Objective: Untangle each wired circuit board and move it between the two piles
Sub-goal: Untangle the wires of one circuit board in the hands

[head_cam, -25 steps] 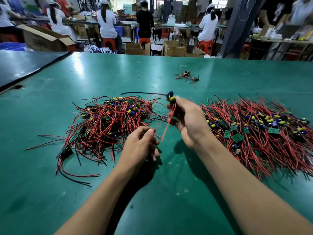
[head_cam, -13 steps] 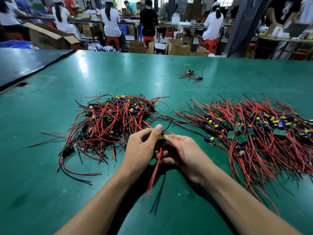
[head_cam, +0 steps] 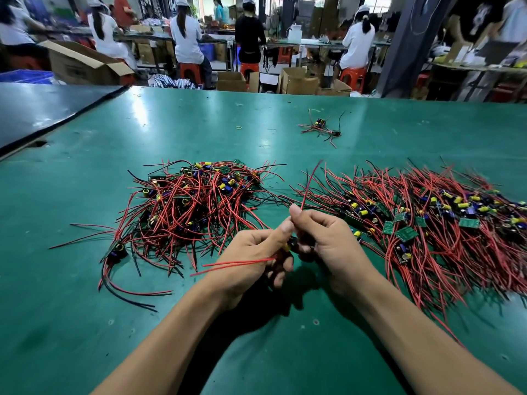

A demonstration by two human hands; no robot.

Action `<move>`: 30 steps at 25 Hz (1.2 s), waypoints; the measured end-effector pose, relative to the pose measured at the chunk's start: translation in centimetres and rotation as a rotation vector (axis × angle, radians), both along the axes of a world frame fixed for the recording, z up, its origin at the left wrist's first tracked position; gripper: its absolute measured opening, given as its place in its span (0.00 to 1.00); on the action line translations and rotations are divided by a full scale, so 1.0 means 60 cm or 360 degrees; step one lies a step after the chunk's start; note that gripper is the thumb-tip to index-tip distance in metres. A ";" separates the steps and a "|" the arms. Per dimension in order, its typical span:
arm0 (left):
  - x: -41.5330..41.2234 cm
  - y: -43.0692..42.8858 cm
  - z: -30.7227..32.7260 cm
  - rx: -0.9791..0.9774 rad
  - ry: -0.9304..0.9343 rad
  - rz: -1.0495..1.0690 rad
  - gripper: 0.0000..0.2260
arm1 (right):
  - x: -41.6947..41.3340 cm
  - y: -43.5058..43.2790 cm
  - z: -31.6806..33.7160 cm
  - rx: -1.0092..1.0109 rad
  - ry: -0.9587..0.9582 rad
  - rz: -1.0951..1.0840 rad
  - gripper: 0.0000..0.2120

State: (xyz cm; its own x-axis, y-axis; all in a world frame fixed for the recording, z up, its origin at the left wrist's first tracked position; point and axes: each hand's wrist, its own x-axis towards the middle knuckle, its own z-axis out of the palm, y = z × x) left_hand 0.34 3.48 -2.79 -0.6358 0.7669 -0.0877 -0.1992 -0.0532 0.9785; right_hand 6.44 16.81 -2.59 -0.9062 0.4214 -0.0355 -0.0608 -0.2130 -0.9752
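Your left hand [head_cam: 251, 258] and right hand [head_cam: 328, 246] both clamp their fingers [head_cam: 281, 232] on the circuit board [head_cam: 289, 247] between them, its red wires [head_cam: 236, 263] trailing leftward.

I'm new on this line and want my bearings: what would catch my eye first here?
Two heaps of red-wired boards dominate the green table: the left pile, tangled, and the right pile, spread out to the picture's right edge. In front, between them, the left hand and right hand pinch one wired circuit board, its red wires sticking out to the left and upward. A small stray bundle lies alone farther back.
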 end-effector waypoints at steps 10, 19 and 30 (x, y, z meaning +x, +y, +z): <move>-0.005 0.002 0.002 -0.0047 -0.0046 0.0078 0.12 | 0.005 -0.011 -0.002 -0.0418 -0.0025 0.0253 0.10; -0.010 -0.009 0.009 -0.0033 -0.0128 0.0002 0.12 | 0.005 0.014 -0.007 0.0164 -0.0054 0.0225 0.16; 0.002 0.001 0.003 -0.0032 -0.0119 -0.0194 0.10 | -0.012 0.057 0.003 -0.0297 -0.0128 -0.0281 0.26</move>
